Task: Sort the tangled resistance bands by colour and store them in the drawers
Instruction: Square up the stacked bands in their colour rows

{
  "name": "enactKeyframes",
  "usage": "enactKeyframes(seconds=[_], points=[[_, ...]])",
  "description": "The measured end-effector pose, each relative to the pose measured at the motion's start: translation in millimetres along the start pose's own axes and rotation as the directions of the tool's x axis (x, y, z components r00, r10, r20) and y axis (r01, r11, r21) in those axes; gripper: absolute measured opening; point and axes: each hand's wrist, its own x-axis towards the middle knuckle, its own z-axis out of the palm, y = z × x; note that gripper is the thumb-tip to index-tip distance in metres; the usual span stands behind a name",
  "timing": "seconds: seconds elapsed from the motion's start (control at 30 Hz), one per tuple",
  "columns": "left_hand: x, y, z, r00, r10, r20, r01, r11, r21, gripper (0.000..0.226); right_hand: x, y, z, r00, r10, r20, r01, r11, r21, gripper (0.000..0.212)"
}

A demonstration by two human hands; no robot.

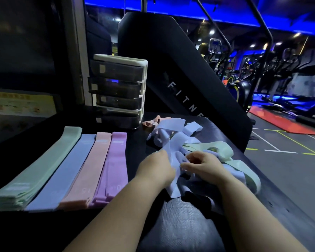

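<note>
Two hands in the tangle of bands, right edge of the black bench.
Right hand with curled fingers pinching a pale blue band; left hand against the same band, fingers hidden, grip impossible to tell. Along the left edge, flat: green stack, blue stack, pink stack, purple stack. At the far edge, drawers.
</note>
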Motion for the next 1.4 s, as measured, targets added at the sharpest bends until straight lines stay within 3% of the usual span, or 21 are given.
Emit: enactKeyframes(seconds=[0.1, 0.23, 0.5, 0.57, 0.7, 0.8, 0.87, 0.9, 1.03, 1.17, 1.27, 1.4], points=[[6.1, -5.8, -6.7, 0.999, -0.020, -0.027, 0.013, 0.966, -0.258, 0.020, -1.1, -4.5, -3.3, 0.994, -0.040, -0.105, 0.049, 0.995, 0.088, 0.013], [14.1, -12.3, -19.0, 0.995, -0.048, -0.087, -0.006, 0.845, -0.535, 0.014, 0.4, -22.4, -12.2, 0.995, 0.034, -0.094, 0.015, 0.880, 0.474, 0.012], [18.0, -8.9, -26.8, 0.898, 0.003, -0.440, -0.270, 0.793, -0.546, 0.013, 29.8, -76.9, -14.5, 1.000, 0.004, -0.020, 0.012, 0.690, 0.724, 0.022], [12.3, -11.9, -22.3, 0.894, 0.035, -0.447, -0.317, 0.753, -0.577, 0.021, 38.5, -89.6, -9.8, 0.999, 0.014, -0.042, 0.023, 0.637, 0.771, 0.019], [4.3, -23.9, -11.4, 0.932, 0.094, -0.349, -0.291, 0.767, -0.572, 0.036, 52.2, -96.9, 6.3, 0.994, 0.032, -0.104, 0.067, 0.577, 0.814, 0.018], [4.6, -28.3, -8.1, 0.936, 0.062, -0.345, -0.258, 0.789, -0.558, 0.045, 54.7, -91.8, 19.1, 0.997, 0.080, -0.023, -0.016, 0.458, 0.889, 0.018], [5.7, -27.8, -8.5, 0.937, 0.027, -0.347, -0.235, 0.784, -0.574, 0.046, 52.6, -90.7, 21.9, 0.995, 0.093, 0.045, -0.078, 0.392, 0.917, 0.031], [5.4, -27.1, -8.6, 0.940, 0.008, -0.341, -0.218, 0.783, -0.582, 0.045, 50.4, -90.1, 21.4, 0.995, 0.079, 0.056, -0.083, 0.387, 0.918, 0.038], [2.2, -23.2, -10.4, 0.926, -0.016, -0.376, -0.231, 0.764, -0.602, 0.040, 45.7, -71.4, 13.1, 0.996, 0.087, -0.009, -0.028, 0.411, 0.911, 0.017], [0.5, -21.5, -10.7, 0.916, 0.059, -0.397, -0.306, 0.744, -0.594, 0.049, 41.1, -67.7, 7.0, 0.997, 0.026, 0.067, -0.072, 0.374, 0.925, 0.024], [-1.5, -20.7, -10.1, 0.913, 0.142, -0.383, -0.361, 0.720, -0.592, 0.051, 41.1, -68.1, 11.9, 0.998, 0.056, 0.036, -0.054, 0.365, 0.930, 0.011], [5.2, -26.0, -6.2, 0.881, 0.064, -0.469, -0.371, 0.710, -0.599, 0.032, 38.9, -67.2, 12.6, 0.999, 0.043, 0.026, -0.044, 0.497, 0.867, 0.021]])
